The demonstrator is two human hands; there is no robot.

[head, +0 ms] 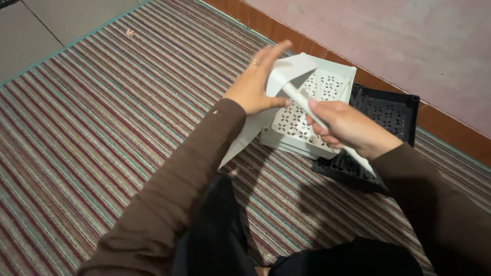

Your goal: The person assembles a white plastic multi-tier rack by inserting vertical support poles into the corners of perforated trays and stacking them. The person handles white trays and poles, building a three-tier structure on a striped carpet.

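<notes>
While the left hand [254, 84] lies flat and open against a sheet of white paper [286, 71], its fingers stretched out together and pointing up and to the right, the right hand [343, 128] is closed in a fist round a rolled white tube [302, 99] that looks to be part of the same paper. The left hand's grip is open, palm pressed on the sheet, and a ring shows on one of its fingers. The right hand's grip is closed tight on the roll, which runs slantwise from the upper left, near the left thumb, down through the fist and out past the wrist at the lower right. Part of the sheet hangs down below the left wrist in a long pale point. Both hands work directly above a white plastic basket [335, 82] with a pierced, flower-patterned bottom, which sits tilted on a black plastic basket [394, 110] of similar make; the black one pokes out to the right and below. Both baskets rest on a striped woven mat [102, 128] spread on the floor, close to a reddish skirting strip [450, 128] at the foot of a pinkish wall. Both arms are in dark brown sleeves [174, 189].
</notes>
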